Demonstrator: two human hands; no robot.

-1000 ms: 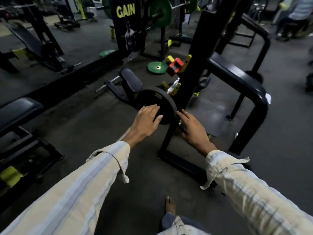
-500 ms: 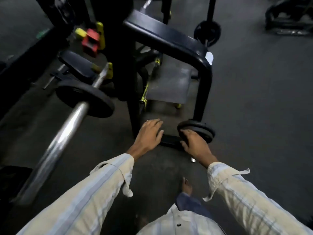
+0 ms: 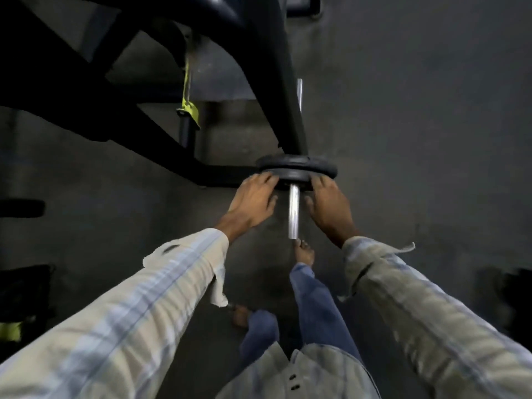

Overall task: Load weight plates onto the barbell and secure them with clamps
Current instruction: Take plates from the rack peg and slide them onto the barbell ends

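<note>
Here the left hand point(image 3: 253, 201) and right hand point(image 3: 328, 205) curl around opposite edges of the small stacked weight plates point(image 3: 296, 169) on a storage peg point(image 3: 294, 214) low on the black rack point(image 3: 283, 82). If pulled unevenly, the plates could bind on the peg, or slip free and drop onto the bare foot point(image 3: 303, 251) directly below (close indeed). The floor point(image 3: 417, 139) is dark, dimly lit matting; no barbell or clamps visible.
</note>
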